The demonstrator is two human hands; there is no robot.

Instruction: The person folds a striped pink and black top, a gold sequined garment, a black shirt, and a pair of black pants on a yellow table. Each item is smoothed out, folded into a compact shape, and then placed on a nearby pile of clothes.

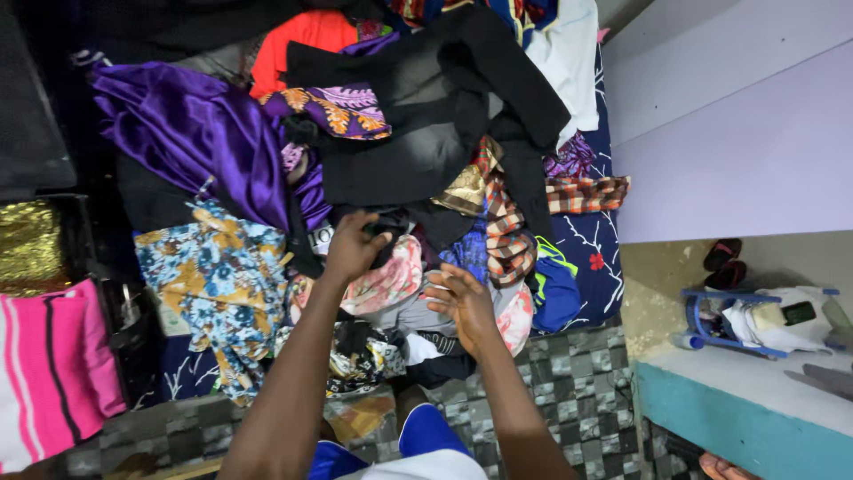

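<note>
From the head view I see both of my forearms reaching up from the bottom edge toward a heap of clothes on a bed point(597, 258) covered in a dark blue sheet with white branch patterns. My left hand point(354, 246) is extended furthest, the arm nearly straight, wrist bent slightly inward, and its fingers are curled closed around a fold of black cloth point(384, 233) at the near edge of the pile. That dark piece sits just beyond the knuckles, and I cannot tell whether it belongs to the large black garment point(426, 116) spread above the hand or is a separate item. My right hand point(462, 302) is held lower and closer to me, elbow bent, palm turned up and toward the left hand, fingers spread and loosely open, gripping nothing; it hovers just over a pink floral fabric point(391, 280) that lies between the two hands. Past the left hand's outer side lies a blue and tan flowered cloth point(218, 284), and beyond that, further away, a shiny purple satin garment point(191, 129). On the far side of the right hand a plaid orange and brown cloth point(506, 236) trails down beside a blue item with a neon green trim point(555, 289). Beneath my arms the floor point(577, 373) is grey and green checked tile.
</note>
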